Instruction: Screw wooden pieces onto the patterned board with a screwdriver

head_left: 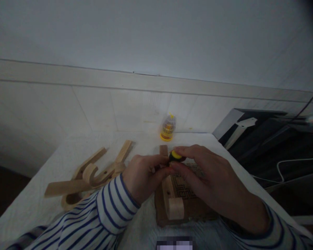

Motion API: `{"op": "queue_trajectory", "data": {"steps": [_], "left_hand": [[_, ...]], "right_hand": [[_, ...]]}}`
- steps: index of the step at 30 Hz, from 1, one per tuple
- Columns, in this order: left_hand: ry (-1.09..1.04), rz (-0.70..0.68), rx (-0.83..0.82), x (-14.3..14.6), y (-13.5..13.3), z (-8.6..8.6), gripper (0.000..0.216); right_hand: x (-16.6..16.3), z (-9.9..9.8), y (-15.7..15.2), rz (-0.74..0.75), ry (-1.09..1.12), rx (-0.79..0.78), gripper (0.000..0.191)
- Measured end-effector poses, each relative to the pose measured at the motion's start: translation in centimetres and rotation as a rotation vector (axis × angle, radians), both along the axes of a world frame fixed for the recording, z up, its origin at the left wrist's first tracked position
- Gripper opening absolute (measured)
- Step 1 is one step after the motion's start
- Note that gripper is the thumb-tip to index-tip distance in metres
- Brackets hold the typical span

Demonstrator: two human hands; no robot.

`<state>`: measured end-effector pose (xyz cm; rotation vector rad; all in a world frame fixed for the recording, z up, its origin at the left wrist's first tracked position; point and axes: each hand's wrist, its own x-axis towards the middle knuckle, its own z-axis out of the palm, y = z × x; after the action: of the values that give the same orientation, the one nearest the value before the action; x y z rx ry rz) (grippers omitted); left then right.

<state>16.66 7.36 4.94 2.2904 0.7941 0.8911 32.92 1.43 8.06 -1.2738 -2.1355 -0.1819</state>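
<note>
Over a wooden piece with a carved fret pattern, both hands meet. My right hand pinches the yellow-and-black handle of a screwdriver from above. My left hand is closed with its fingertips at the shaft just below the handle. A pale wooden bracket with a small hole lies along the carved piece's left side. The screwdriver's tip is hidden behind my fingers.
Several curved and straight wooden parts lie to the left on the white-covered table. A clear bit holder with a yellow base stands at the back by the wall. Dark equipment and cables sit off the table's right edge.
</note>
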Motion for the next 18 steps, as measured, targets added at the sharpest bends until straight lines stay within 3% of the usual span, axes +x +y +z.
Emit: {"op": "queue_trajectory", "data": {"steps": [8, 18], "left_hand": [[-0.026, 0.185, 0.056, 0.4, -1.1, -0.3, 0.021], [-0.021, 0.167, 0.095, 0.4, -1.0, -0.5, 0.016]], "right_hand": [[0.0, -0.1, 0.0, 0.001, 0.006, -0.001, 0.017], [0.1, 0.5, 0.1, -0.013, 0.145, -0.167, 0.027]]}}
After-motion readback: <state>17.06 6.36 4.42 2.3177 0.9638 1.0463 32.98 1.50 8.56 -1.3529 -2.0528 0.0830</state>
